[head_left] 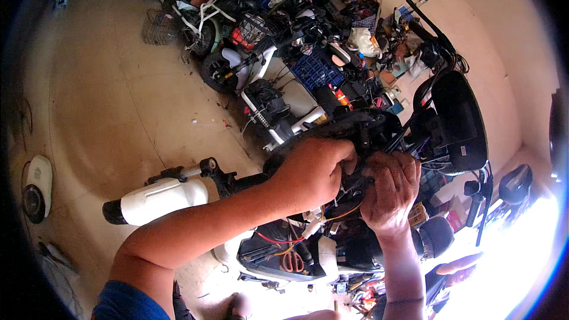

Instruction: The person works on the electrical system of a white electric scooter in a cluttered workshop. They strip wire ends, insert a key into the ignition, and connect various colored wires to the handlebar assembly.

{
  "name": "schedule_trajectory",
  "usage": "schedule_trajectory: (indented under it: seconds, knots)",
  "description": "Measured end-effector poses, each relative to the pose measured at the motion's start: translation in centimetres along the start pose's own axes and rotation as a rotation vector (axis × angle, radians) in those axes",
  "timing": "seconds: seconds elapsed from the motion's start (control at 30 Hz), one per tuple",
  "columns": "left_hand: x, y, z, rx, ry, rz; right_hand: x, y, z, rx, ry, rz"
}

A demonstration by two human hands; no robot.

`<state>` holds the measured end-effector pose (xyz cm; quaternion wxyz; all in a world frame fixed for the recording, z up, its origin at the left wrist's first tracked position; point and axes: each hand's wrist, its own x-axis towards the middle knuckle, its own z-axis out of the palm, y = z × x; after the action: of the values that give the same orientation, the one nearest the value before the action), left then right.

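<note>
My left hand (320, 175) is closed at the dark inner workings of a scooter's front (367, 121), its fingertips hidden. Just right of it, my right hand (388, 189) has its fingers curled among black cables (403, 142); what they grip is unclear. A black headlight housing or panel (456, 121) stands at the upper right. Beneath my hands hang a white connector (314, 225) and red and yellow wires (278, 240). Orange-handled scissors (292, 262) lie in the scooter's body lower down. A white cylindrical part with a black end (157, 201) juts out to the left.
Parked white scooters (261, 109), a blue crate (317, 68), a wire basket (157, 26) and piled parts fill the upper view. A white part with a dark round piece (37, 189) lies at far left. Another person's hand (456, 266) shows at lower right, near a bright opening.
</note>
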<state>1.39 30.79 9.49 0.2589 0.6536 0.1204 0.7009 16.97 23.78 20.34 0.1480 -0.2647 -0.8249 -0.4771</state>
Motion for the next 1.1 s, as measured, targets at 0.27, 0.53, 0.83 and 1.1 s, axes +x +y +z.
schedule_trajectory:
  seconds: [0.27, 0.53, 0.83, 1.1]
  knots:
    - [-0.7, 0.2, -0.4, 0.227, 0.032, 0.170, -0.2, 0.2, 0.2, 0.026, 0.054, -0.018]
    - [-0.7, -0.1, -0.2, 0.197, 0.057, 0.135, -0.3, 0.2, 0.3, 0.031, 0.072, -0.006]
    - [0.4, 0.3, -1.5, 0.184, 0.123, 0.059, -0.1, 0.1, -0.3, 0.069, 0.031, -0.006]
    - [0.1, 0.5, -1.1, 0.471, 0.070, 0.229, 0.5, -0.8, -0.2, -0.052, -0.072, 0.048]
